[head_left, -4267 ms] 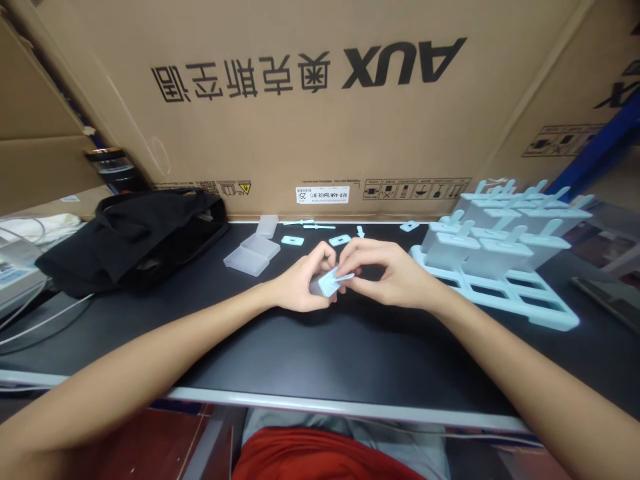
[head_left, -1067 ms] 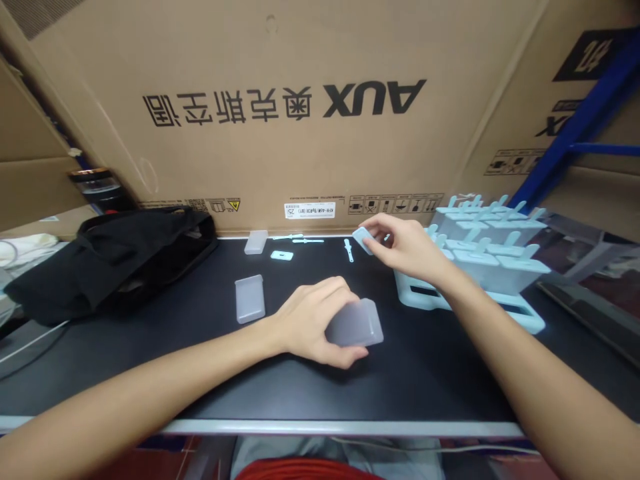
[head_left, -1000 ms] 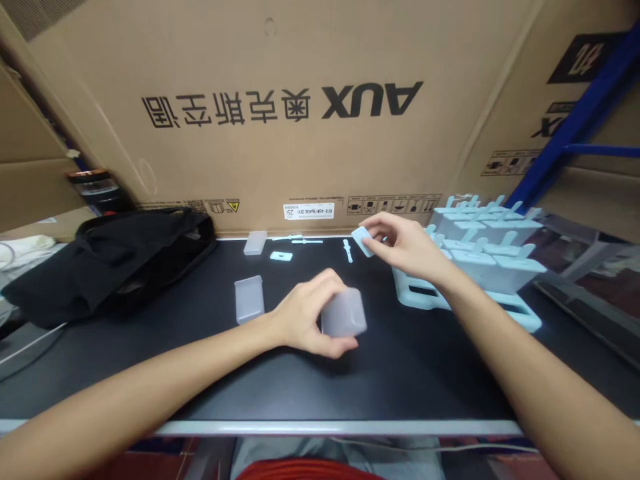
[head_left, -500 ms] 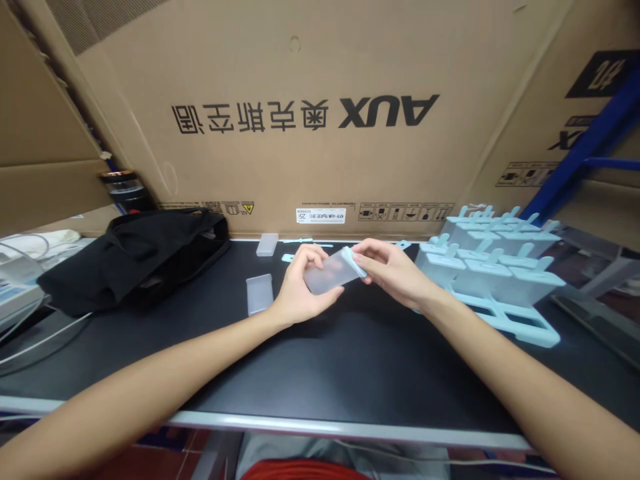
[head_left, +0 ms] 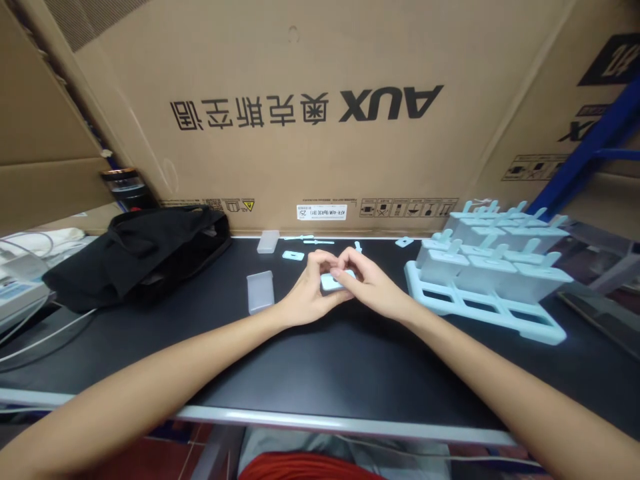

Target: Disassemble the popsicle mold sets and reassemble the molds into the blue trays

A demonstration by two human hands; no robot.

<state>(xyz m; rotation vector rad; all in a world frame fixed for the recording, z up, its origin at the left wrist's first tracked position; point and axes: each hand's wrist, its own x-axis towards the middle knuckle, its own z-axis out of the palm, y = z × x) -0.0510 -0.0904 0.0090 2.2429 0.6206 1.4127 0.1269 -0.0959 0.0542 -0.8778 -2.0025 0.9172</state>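
Observation:
My left hand is wrapped round a popsicle mold, whose translucent body is mostly hidden by the fingers. Its light blue lid faces up towards me. On the lid my right hand presses with its thumb, the other fingers curled at the far side. Two loose translucent molds, one nearer and one farther, lie to the left. Beyond the hands are a loose blue lid, another lid and several blue sticks.
At the right a light blue rack carries several lidded molds with sticks standing up. A black bag lies at the left, with a dark jar behind it. A large cardboard box walls off the back.
The mold has turned from lying slanted to lid-up, and both hands have closed in round it. My right hand has moved left, its thumb now on top of the lid.

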